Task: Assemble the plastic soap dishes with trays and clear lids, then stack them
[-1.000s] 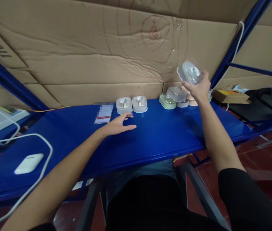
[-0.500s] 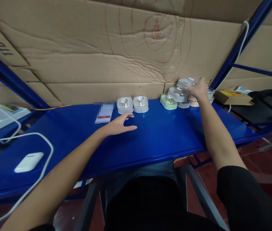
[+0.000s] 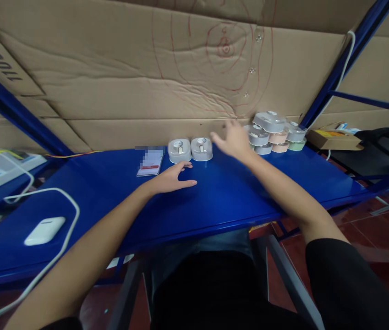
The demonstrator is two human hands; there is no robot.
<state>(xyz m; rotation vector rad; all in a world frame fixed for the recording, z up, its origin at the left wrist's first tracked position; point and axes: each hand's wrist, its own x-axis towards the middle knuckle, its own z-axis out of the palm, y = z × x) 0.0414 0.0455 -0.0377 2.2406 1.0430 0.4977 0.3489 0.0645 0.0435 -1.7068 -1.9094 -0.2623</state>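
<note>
My right hand (image 3: 233, 140) is in the air between two groups of small lidded plastic boxes, its thumb and fingers apart and nothing visible in its grasp. Left of it, two grey boxes with clear lids (image 3: 179, 151) (image 3: 201, 149) stand side by side. To its right is a stack of similar boxes in grey, pink and green, with a grey box (image 3: 269, 122) on top; my hand hides the stack's left end. My left hand (image 3: 173, 178) rests over the blue table (image 3: 208, 201) in front of the pair, fingers spread and holding nothing.
A phone (image 3: 150, 162) lies left of the paired boxes. At the left are a white earbud case (image 3: 45, 231) and a looping white cable (image 3: 73, 224). Cardboard (image 3: 118, 96) walls off the back. An open carton (image 3: 335, 139) sits beyond the right post.
My right hand has moved left from the stack towards the paired boxes, leaving the top grey box in place. My left hand has barely moved.
</note>
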